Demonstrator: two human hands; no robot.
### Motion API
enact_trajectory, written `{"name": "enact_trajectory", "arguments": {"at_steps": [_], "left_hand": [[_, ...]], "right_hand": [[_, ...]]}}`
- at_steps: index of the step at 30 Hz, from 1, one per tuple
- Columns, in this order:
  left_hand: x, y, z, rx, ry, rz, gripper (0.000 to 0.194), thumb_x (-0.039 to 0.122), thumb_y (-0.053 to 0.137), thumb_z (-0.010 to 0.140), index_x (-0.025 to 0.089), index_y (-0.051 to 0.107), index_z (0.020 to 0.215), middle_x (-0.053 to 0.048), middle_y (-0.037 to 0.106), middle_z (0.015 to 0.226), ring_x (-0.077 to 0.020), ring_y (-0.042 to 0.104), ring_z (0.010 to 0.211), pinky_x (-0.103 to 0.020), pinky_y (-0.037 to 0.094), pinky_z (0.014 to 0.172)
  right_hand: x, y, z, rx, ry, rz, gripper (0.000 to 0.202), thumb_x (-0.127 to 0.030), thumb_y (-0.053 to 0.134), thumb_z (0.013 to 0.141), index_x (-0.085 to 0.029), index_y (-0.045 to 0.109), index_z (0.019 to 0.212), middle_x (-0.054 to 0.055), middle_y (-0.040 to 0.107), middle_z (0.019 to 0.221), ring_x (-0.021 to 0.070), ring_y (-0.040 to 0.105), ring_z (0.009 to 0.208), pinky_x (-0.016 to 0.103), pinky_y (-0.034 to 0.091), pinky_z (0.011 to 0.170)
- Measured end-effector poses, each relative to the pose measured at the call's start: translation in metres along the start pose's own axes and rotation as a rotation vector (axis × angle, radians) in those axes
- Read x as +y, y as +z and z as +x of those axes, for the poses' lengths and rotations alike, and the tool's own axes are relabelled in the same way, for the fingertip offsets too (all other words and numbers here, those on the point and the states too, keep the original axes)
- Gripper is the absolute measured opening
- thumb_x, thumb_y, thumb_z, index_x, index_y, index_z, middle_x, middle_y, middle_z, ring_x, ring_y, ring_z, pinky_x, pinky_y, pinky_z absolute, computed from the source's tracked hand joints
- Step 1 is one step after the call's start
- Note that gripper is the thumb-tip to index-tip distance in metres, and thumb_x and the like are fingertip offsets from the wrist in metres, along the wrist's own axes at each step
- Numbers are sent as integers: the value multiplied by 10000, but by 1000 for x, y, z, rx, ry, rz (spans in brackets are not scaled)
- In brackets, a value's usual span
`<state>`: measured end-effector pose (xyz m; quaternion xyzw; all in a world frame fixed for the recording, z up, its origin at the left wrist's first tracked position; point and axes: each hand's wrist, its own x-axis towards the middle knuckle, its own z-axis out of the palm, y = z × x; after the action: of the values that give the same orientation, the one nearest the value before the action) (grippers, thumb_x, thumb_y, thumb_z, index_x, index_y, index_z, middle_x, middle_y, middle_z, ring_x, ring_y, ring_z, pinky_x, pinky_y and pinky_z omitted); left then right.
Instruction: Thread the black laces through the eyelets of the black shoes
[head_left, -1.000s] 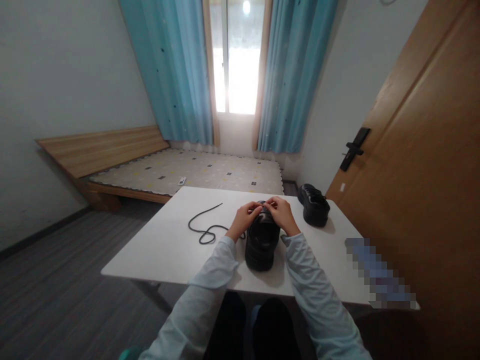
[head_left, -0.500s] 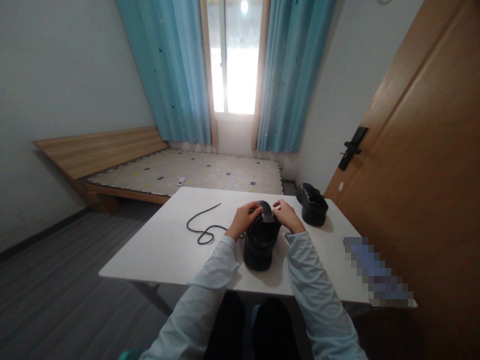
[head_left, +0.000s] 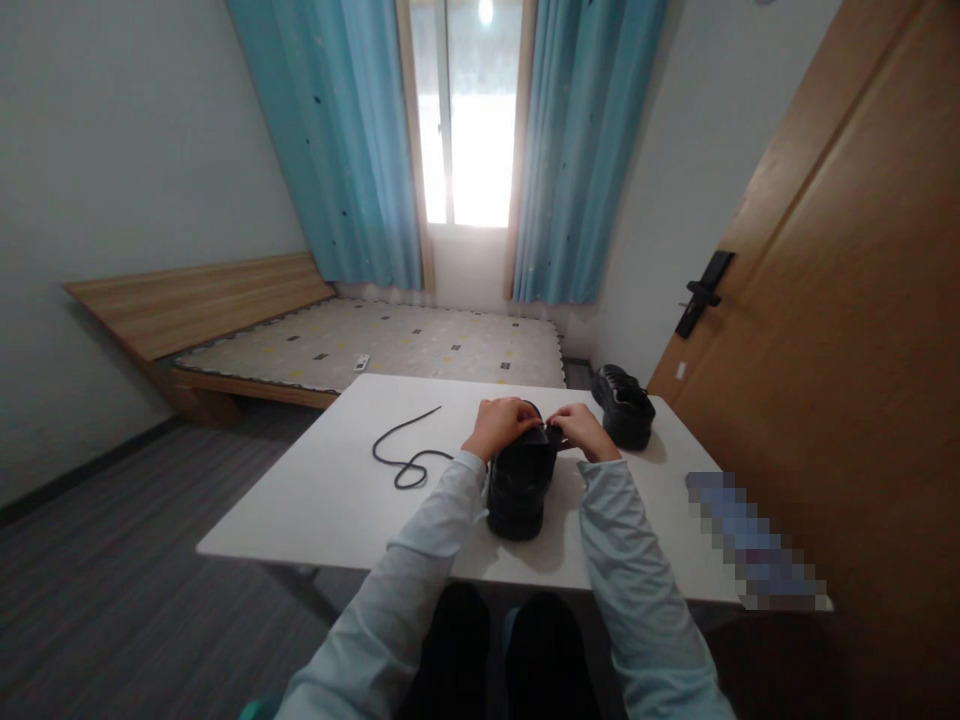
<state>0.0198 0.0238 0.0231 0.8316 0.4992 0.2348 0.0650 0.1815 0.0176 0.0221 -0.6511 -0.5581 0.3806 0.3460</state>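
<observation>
A black shoe (head_left: 516, 505) stands on the white table (head_left: 315, 500) with its heel toward me. My left hand (head_left: 504, 425) reaches over the tongue, its fingers closed in a pinch at the lacing area. Just to the right, my right hand (head_left: 583, 432) pinches the shoe's right upper edge, close to the left fingertips. Whether a bit of lace lies between the fingertips is too small to make out. A dark shoelace (head_left: 411, 466) lies in a loose loop left of the shoe and runs behind my left wrist.
A second black shoe (head_left: 628, 410), laced, stands at the table's back right. A blurred-out flat object (head_left: 750, 545) lies along the right edge. Beyond the table is a bed (head_left: 420, 345) with a small white object (head_left: 362, 362) on it. A wooden door (head_left: 847, 300) stands at the right.
My left hand has moved right across the tongue, bringing its fingertips close to those of my right hand. The right hand has closed into a pinch. The loose lace looks unchanged.
</observation>
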Motion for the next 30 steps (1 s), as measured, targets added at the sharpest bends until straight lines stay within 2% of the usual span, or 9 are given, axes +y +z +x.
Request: {"name": "enact_trajectory", "arguments": {"at_steps": [5, 11, 20, 25, 30], "left_hand": [[6, -1, 1, 6, 11, 41, 203, 416, 608, 806, 282, 744, 876, -49, 710, 896, -220, 638, 860, -313, 384, 803], [5, -1, -3, 11, 11, 32, 238, 437, 583, 822, 281, 743, 905, -52, 693, 911, -209, 629, 865, -288, 394, 779], [10, 1, 4, -8, 45, 57, 174, 357, 628, 799, 255, 754, 864, -88, 695, 933, -243, 629, 885, -338, 367, 840], [14, 1, 8, -18, 61, 104, 193, 359, 617, 806, 249, 753, 888, -107, 699, 940, -259, 637, 895, -343, 389, 832], [16, 3, 13, -59, 11, 88, 175, 322, 622, 791, 236, 757, 863, -109, 710, 901, -253, 645, 880, -322, 430, 803]], "right_hand": [[0, 0, 0, -23, 25, 69, 111, -57, 520, 662, -102, 621, 653, 15, 597, 496, 116, 582, 453, 226, 537, 457], [1, 0, 2, -30, 30, 94, 115, -52, 525, 664, -105, 627, 659, 16, 605, 506, 116, 576, 438, 233, 536, 438], [3, 0, 2, -38, 19, 107, 90, -66, 549, 681, -101, 628, 658, 10, 599, 498, 100, 561, 418, 204, 524, 425], [1, 1, 0, -53, 9, 115, 121, -69, 529, 721, -106, 602, 632, 2, 581, 473, 99, 556, 407, 208, 524, 414], [3, -4, -1, -88, 16, 140, 139, -27, 510, 742, -99, 606, 671, 13, 601, 484, 116, 592, 428, 237, 547, 445]]}}
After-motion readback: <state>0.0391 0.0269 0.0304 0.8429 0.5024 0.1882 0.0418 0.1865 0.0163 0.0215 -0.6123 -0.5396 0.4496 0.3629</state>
